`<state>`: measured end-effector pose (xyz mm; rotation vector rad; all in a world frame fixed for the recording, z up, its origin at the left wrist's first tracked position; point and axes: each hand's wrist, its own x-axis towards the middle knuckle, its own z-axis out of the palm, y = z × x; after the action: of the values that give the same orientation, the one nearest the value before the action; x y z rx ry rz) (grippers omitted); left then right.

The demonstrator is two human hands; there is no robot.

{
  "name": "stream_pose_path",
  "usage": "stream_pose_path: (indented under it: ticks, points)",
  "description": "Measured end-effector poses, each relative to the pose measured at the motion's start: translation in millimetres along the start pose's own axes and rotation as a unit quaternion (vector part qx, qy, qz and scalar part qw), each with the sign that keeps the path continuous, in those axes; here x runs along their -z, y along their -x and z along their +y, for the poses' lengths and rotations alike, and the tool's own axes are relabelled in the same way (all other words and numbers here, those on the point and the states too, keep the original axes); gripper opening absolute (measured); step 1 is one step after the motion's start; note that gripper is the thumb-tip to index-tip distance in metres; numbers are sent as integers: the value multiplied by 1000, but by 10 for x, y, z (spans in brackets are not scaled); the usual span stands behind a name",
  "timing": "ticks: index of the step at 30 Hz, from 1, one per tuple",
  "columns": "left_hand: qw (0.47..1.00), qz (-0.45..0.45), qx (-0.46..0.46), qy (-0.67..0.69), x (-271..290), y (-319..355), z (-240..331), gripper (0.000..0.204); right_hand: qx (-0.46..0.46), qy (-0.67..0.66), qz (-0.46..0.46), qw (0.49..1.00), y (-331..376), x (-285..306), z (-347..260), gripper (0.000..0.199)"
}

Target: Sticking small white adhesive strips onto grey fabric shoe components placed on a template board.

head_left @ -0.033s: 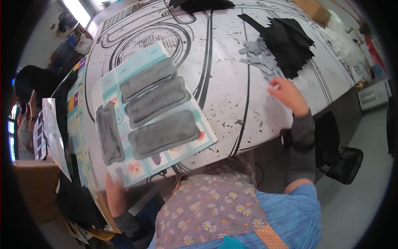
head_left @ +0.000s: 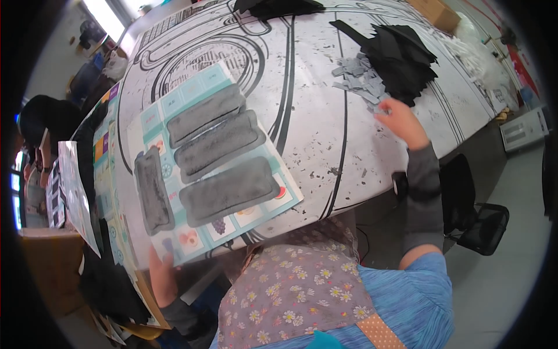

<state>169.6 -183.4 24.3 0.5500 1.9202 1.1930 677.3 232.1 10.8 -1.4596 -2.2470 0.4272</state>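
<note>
Our left hand (head_left: 163,273) grips the lower edge of a teal picture card (head_left: 212,168) carrying grey felt strips, steadying it on the counter (head_left: 325,134), while our right hand (head_left: 401,122), fingers loosely spread, reaches the small grey felt pieces (head_left: 357,81).

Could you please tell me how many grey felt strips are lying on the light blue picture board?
4: the top strip, the middle strip and the lower strip lie side by side across the board; the fourth strip lies lengthwise at its left.
</note>
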Motion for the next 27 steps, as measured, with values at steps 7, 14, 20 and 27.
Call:
stream_pose_path:
  ticks: [7, 14, 20, 27]
  points:
    - [1000, -10, 3, 7, 303, 17, -228, 53, -88, 101, 84, 987, -692, -321, 250, 44]
    - [999, -21, 18, -25, 430, 67, -304, 58, -76, 160, 72, 982, -934, -525, -199, 48]
    - [998, -33, 1, -51, 243, 32, -168, 57, -104, 4, 25, 994, -1002, -596, -29, 45]
    - [975, 56, 16, -216, 346, 96, -114, 53, -77, -135, -7, 988, -812, -313, -110, 27]
